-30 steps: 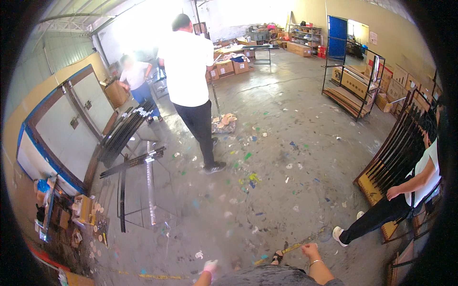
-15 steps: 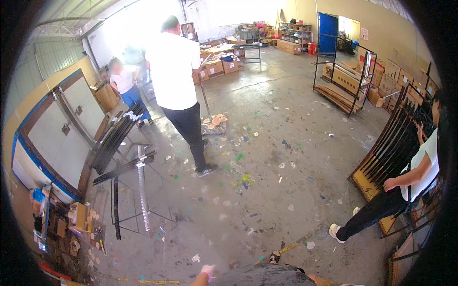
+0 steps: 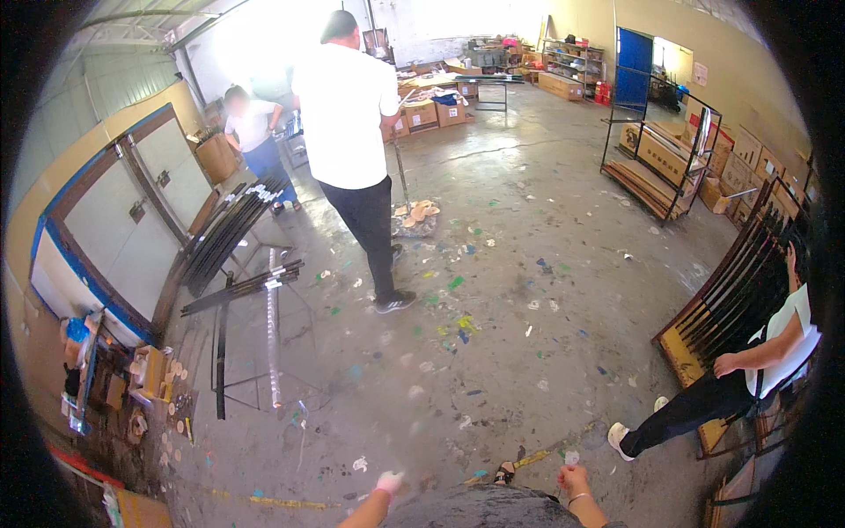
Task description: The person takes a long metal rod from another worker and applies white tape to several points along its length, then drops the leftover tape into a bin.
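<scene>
My left hand (image 3: 387, 483) is low in the view, in front of my dark clothing (image 3: 480, 509). It looks pale and washed out, and its fingers are too blurred to read. My right hand (image 3: 574, 480) is at the lower right, a bracelet (image 3: 577, 497) on its wrist. Its fingers are curled in, hiding whatever they may hold. A pale patch (image 3: 571, 458) on the floor shows just beyond them. Both hands are over the stained concrete floor (image 3: 493, 387), apart from any stand or rack.
A person in white (image 3: 348, 132) stands ahead with a long pole (image 3: 401, 172) by scraps (image 3: 417, 211). Another person (image 3: 253, 132) is behind black bars (image 3: 231, 233) on stands. At right, a person (image 3: 775, 343) touches a rack of dark lengths (image 3: 717, 290). A metal shelf frame (image 3: 656, 158) stands farther back.
My right hand has come into view, and my left hand and forearm show more. The surroundings have shifted slightly rightward. The person at right has lowered their head out of view.
</scene>
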Motion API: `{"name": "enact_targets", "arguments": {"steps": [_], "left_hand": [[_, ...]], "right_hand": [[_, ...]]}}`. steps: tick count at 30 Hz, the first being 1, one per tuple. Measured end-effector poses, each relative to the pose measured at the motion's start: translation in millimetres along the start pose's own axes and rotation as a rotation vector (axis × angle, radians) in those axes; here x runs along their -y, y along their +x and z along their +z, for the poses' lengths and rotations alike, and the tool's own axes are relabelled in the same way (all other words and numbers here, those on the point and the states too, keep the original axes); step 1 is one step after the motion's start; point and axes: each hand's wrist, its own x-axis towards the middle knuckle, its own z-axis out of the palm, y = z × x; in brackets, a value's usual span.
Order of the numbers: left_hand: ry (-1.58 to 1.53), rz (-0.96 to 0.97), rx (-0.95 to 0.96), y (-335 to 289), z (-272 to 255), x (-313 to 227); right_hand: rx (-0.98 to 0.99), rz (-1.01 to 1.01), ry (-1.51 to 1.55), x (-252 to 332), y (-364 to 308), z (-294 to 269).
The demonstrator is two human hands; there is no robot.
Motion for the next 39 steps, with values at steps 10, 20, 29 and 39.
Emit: {"name": "enact_targets", "arguments": {"steps": [10, 20, 29, 39], "left_hand": [[0.432, 0.082, -0.002, -69.9, -14.7, -3.1], [-0.067, -0.054, 0.043, -35.8, -1.8, -34.5], [-0.03, -0.038, -0.012, -58.6, 7.2, -53.4], [-0.048, -0.238, 0.036, -111.8, 1.2, -62.9]], "right_hand": [[-0.062, 0.234, -0.296, -12.5, -60.6, -5.5], [-0.036, 0.165, -0.078, -29.1, -47.8, -8.9], [0.054, 0.057, -0.25, -33.3, -49.9, -10.1], [-0.022, 0.152, -0.361, -24.9, -76.2, -10.0]]}}
